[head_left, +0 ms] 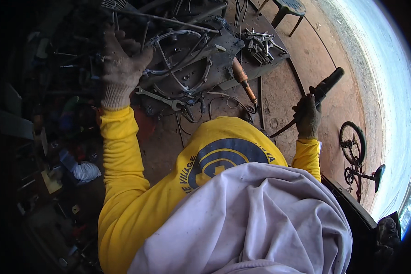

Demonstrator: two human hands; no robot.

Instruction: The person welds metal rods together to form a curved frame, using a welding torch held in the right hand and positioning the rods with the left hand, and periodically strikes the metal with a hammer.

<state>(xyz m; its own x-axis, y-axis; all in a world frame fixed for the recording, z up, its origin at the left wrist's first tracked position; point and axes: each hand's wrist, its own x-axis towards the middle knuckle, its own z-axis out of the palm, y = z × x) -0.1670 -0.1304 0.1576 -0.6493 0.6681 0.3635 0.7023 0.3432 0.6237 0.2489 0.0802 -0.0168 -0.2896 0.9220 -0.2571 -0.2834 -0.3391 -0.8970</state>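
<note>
I wear knitted work gloves and yellow sleeves. At the far left, my left hand [123,68] reaches over the dark metal workbench [221,82], thumb and fingers apart. It is beside a frame of bent, welded metal rods [156,40]; whether the fingertips touch a bar there is too dark to tell. Out to the right, my right hand [308,116] is closed around a black welding electrode holder [329,83]. A long thin electrode [322,41] sticks out of the holder's tip, and a black cable [283,129] runs from its other end.
A large open-end wrench [162,98] and a copper-coloured tapered tool [243,75] lie at the bench's near edge. Metal pieces [262,45] are heaped on its right corner. A plastic chair [290,8] stands beyond, a bicycle [354,146] to the right. Clutter fills the dark left side.
</note>
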